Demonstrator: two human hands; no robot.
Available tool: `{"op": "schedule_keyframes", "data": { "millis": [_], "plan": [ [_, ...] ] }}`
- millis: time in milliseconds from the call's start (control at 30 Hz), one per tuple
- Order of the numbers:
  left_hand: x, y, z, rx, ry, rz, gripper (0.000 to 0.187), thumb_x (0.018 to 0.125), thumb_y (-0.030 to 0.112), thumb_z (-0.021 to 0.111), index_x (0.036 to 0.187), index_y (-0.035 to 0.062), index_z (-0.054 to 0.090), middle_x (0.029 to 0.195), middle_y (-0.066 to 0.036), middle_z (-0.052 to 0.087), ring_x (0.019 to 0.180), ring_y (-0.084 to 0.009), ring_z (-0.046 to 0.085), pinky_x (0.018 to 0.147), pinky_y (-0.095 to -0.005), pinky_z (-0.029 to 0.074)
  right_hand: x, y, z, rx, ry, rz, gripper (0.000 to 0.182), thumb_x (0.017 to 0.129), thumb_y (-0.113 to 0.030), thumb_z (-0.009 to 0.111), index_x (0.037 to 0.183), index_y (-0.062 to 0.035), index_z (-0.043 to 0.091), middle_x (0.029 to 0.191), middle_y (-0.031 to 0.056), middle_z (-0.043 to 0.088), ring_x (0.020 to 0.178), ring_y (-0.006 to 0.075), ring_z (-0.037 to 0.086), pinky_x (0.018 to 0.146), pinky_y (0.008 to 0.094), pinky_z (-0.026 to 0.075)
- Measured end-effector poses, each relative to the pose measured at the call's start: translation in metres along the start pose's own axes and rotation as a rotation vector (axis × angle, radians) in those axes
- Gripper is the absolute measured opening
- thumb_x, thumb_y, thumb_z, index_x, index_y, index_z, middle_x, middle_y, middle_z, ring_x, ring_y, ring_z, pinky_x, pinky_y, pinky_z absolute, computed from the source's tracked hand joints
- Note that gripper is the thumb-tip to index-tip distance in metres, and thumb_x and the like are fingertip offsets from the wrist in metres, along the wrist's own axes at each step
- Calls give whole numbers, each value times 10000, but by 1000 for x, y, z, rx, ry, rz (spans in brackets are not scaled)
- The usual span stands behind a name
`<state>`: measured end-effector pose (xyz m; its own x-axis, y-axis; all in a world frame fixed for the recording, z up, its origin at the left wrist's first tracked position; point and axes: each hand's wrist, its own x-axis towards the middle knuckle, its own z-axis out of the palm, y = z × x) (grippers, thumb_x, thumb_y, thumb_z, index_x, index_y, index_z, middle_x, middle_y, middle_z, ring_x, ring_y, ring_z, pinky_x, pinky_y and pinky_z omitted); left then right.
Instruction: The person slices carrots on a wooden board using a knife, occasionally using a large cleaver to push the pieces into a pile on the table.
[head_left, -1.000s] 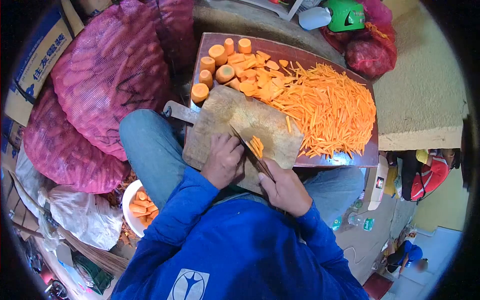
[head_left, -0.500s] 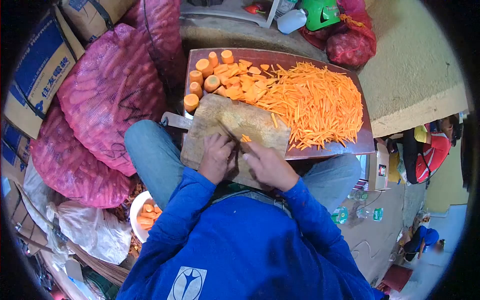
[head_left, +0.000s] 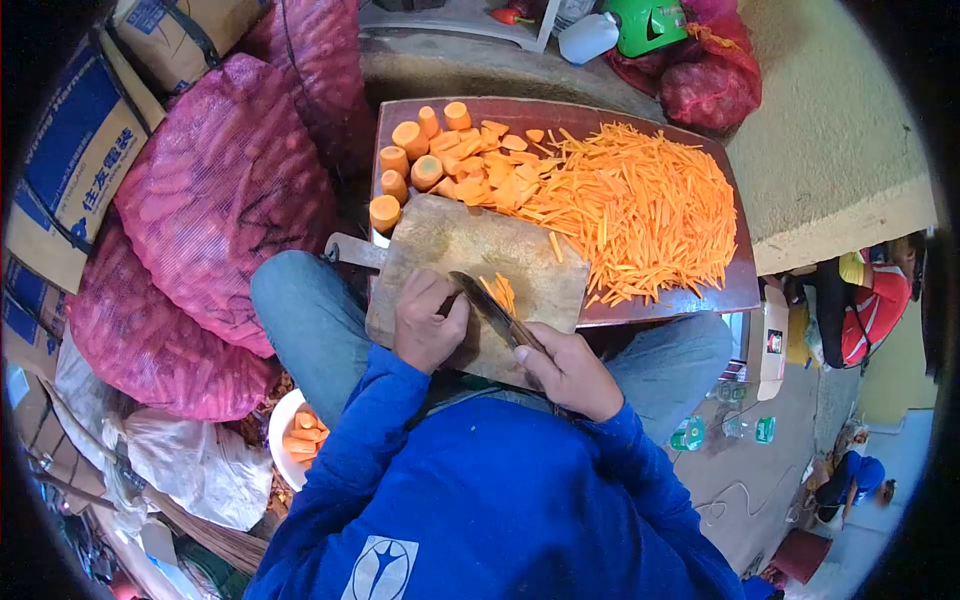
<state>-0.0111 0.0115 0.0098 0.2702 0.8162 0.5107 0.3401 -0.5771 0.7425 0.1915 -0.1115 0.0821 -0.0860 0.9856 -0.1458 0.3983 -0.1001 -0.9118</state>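
Observation:
My right hand (head_left: 578,375) grips a knife (head_left: 492,302) by its handle, with the dark blade slanting up and left over a worn wooden cutting board (head_left: 470,230). My left hand (head_left: 430,322) rests on the board left of the blade, its fingers curled; anything under them is hidden. A few carrot strips (head_left: 503,293) lie just right of the blade. Beyond the board, a low reddish table (head_left: 748,285) bears a large heap of carrot strips (head_left: 650,220), carrot slices (head_left: 490,180) and several upright carrot chunks (head_left: 395,160).
Pink mesh sacks (head_left: 230,190) and cardboard boxes (head_left: 80,150) crowd the left. By my left thigh sits a white bowl (head_left: 283,430) of carrot pieces (head_left: 303,437). A red mesh bag (head_left: 710,90) lies behind the table. Two people (head_left: 875,310) are farther off at right.
The knife has swung into clearer view, its blade now shifted right of my left hand. My right hand has moved right and slightly down. More cut strips show beside the blade.

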Motion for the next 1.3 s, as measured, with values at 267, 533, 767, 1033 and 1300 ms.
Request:
{"op": "schedule_keyframes", "data": {
  "millis": [267,533,767,1033,1300],
  "plan": [
    [0,-4,2,172,-112,166,125,760,-6,785,810,54,688,837,-107,596,831,-340,579,742,-461,464,22,34,-77,-286,183,-114,294,1037,-226,674,1219,4,696,868,284,696,796,419,723,734,458,562],
    [0,-3,3,190,-150,164,126,772,6,794,832,69,703,855,-93,591,840,-330,564,762,-462,447,45,50,-150,-416,363,-136,319,1012,-214,719,1248,0,721,894,259,725,789,372,736,740,439,570],
    [0,-1,3,226,-191,133,119,798,2,789,881,71,739,886,-91,629,871,-321,587,800,-440,442,60,52,-198,-138,490,-30,266,1080,-236,627,1096,4,741,699,-16,591,541,79,510,503,295,423],
    [12,7,3,204,-247,108,104,798,4,793,859,54,726,852,-103,641,835,-335,615,777,-454,473,72,77,-245,474,508,83,284,1106,-312,602,1153,-50,700,726,-10,609,439,66,508,385,239,380],
    [56,39,39,93,-388,-55,103,821,33,840,888,39,762,880,-117,694,794,-278,666,694,-388,507,62,118,-252,1182,279,-185,471,1138,-441,520,1333,-23,615,776,-5,590,477,71,523,390,253,403]
  ]
}}
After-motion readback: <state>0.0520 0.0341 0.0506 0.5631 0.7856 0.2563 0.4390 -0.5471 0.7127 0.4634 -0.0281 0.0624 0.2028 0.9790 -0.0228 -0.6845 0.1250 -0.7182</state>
